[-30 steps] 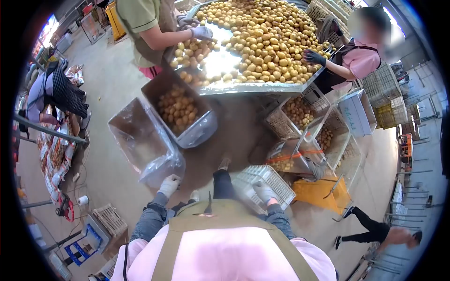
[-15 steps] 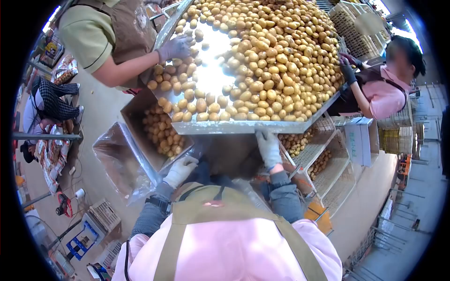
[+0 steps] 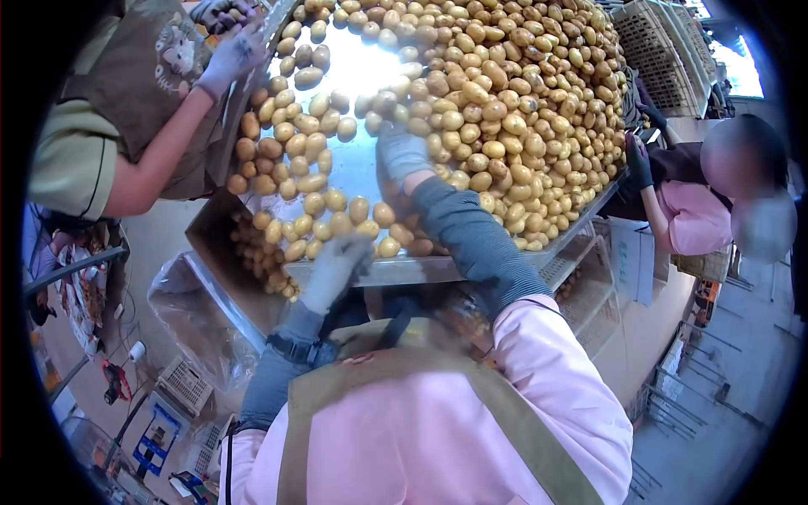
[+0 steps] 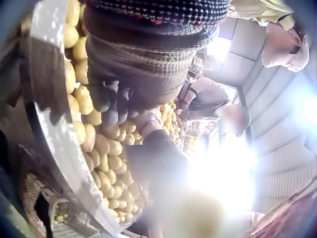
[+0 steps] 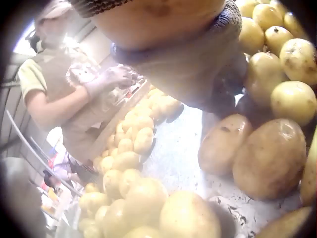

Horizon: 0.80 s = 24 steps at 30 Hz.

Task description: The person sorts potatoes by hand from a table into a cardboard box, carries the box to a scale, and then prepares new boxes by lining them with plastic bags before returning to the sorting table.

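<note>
My gloved right hand (image 3: 402, 156) reaches far over a metal sorting table (image 3: 425, 268), with its fingers down at the left edge of a large heap of potatoes (image 3: 513, 118). In the right wrist view, brown-marked potatoes (image 5: 270, 157) lie right beside that hand; its fingertips are partly hidden. My gloved left hand (image 3: 337, 269) hovers by the table's front rim, blurred, near a looser group of potatoes (image 3: 307, 160). The left wrist view shows its grey fingers (image 4: 113, 101) pointing down over potatoes just inside the rim.
Left of me stands a deep box (image 3: 219, 231) of potatoes, with a plastic-lined box (image 3: 189, 307) beside it. One person (image 3: 147, 109) works at the left side, another (image 3: 690, 189) at the right. Plastic crates (image 3: 589, 290) stand under the right edge.
I have come closer to the table. My right hand has gone from low beside a crate, past the front rim, to the potatoes farther in. My left hand has risen to the rim.
</note>
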Available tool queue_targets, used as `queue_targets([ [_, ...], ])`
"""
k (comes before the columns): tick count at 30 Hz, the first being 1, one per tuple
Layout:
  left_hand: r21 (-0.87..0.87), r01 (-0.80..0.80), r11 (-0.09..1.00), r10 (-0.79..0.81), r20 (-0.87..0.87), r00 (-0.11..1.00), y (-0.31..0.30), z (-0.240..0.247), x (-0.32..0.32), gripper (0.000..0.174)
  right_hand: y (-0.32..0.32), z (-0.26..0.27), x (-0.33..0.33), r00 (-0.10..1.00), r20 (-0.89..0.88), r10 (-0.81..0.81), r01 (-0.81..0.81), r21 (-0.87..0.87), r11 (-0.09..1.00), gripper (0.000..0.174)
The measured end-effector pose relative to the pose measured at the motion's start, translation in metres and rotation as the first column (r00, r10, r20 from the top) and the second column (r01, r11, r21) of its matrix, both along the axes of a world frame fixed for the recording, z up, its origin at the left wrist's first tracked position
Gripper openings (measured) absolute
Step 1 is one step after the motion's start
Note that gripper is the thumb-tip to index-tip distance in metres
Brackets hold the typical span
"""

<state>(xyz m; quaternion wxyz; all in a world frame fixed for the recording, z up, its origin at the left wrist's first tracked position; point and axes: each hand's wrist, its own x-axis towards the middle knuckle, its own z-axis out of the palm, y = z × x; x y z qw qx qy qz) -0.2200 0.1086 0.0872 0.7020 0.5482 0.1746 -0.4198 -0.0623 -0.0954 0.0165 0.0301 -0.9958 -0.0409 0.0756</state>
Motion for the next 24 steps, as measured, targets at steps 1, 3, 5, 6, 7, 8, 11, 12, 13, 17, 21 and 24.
queue_targets([
  [1, 0.027, -0.078, 0.997, 0.078, -0.001, 0.997, -0.011, 0.007, 0.014, 0.027, -0.005, 0.005, -0.007, 1.0, -0.02, 0.002, 0.0, 0.084, 0.996, 0.027],
  [3, -0.156, -0.347, 0.925, 0.348, -0.024, 0.937, -0.034, 0.01, 0.031, 0.029, -0.009, 0.059, -0.04, 1.0, -0.025, 0.016, -0.001, 0.514, 0.858, 0.027],
  [5, -0.153, -0.218, 0.964, 0.247, 0.21, 0.946, -0.036, -0.018, 0.032, 0.033, -0.005, 0.054, -0.078, 0.987, 0.086, 0.138, -0.162, 0.612, 0.774, 0.026],
  [6, -0.003, -0.017, 1.0, 0.017, 0.463, 0.886, -0.029, -0.044, 0.03, 0.048, -0.007, 0.039, -0.087, 0.947, 0.135, 0.292, -0.314, 0.583, 0.749, 0.023],
  [7, 0.153, 0.009, 0.988, -0.09, 0.53, 0.843, -0.031, -0.081, 0.028, 0.05, -0.02, 0.049, -0.078, 0.942, 0.073, 0.328, -0.314, 0.541, 0.78, 0.021],
  [8, 0.126, -0.003, 0.992, -0.054, 0.445, 0.894, -0.035, -0.072, 0.03, 0.052, -0.038, 0.069, -0.069, 0.932, 0.005, 0.361, -0.315, 0.501, 0.806, 0.019],
  [11, -0.05, -0.181, 0.982, 0.181, 0.002, 0.983, -0.048, -0.039, 0.044, 0.058, -0.086, 0.077, 0.001, 0.948, 0.263, 0.177, -0.264, 0.345, 0.901, 0.016],
  [12, 0.01, -0.153, 0.988, 0.15, 0.135, 0.979, -0.057, -0.038, 0.04, 0.041, -0.096, 0.055, 0.03, 0.921, 0.368, 0.128, -0.265, 0.35, 0.899, 0.015],
  [13, 0.086, -0.137, 0.987, 0.11, 0.263, 0.959, -0.066, -0.037, 0.035, 0.029, -0.095, 0.05, 0.061, 0.946, 0.263, 0.191, -0.271, 0.312, 0.91, 0.017],
  [17, 0.337, -0.144, 0.931, -0.076, 0.563, 0.823, -0.086, -0.042, 0.025, 0.029, -0.09, 0.063, 0.112, 0.999, -0.045, 0.019, 0.006, 0.486, 0.874, 0.023],
  [21, 0.358, 0.01, 0.933, -0.109, 0.258, 0.96, -0.072, -0.041, 0.02, 0.048, -0.142, 0.083, 0.059, 0.893, 0.449, 0.018, -0.242, 0.447, 0.861, 0.028],
  [24, 0.216, -0.143, 0.966, 0.11, 0.158, 0.981, -0.082, -0.011, 0.058, 0.037, -0.13, 0.104, -0.036, 0.901, 0.388, 0.194, -0.316, 0.28, 0.907, 0.029],
])
